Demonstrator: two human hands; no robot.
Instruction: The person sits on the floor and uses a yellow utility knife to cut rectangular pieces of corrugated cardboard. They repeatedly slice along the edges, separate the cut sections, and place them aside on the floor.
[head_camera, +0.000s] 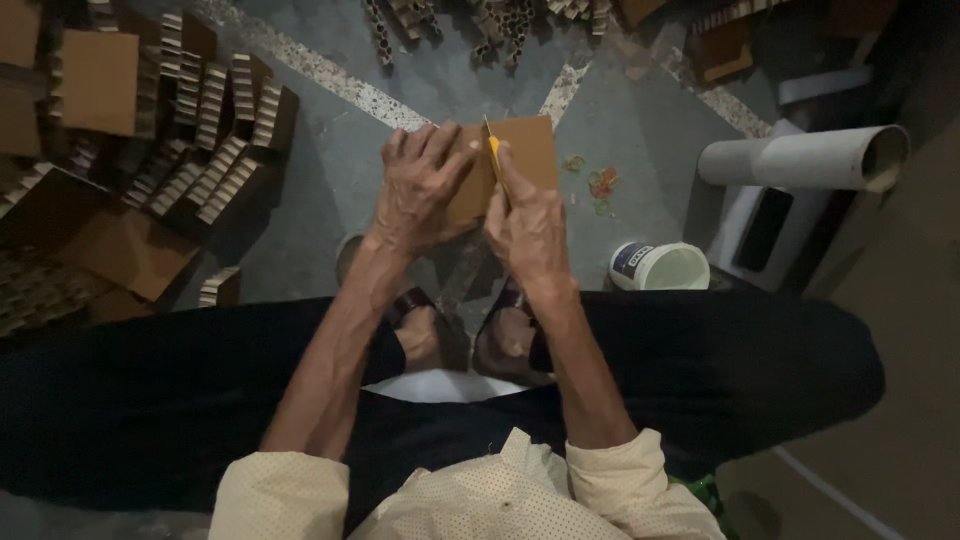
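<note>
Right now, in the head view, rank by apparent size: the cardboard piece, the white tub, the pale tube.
1. Pale tube, the longest.
2. Cardboard piece, partly hidden by both hands, so its rank against the tube is unsure.
3. White tub, smallest.

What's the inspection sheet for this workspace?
Surface: grey floor with speckled strips.
Job's things: brown card, held up; yellow cutter against it.
Clutter: folded card stacks at left, white tub, rubber bands, card tube, dark phone.
Grippers: left hand grips the card; right hand grips the cutter.
Cables: nothing seen.
Surroundings: sandalled feet, more card pieces at top.
</note>
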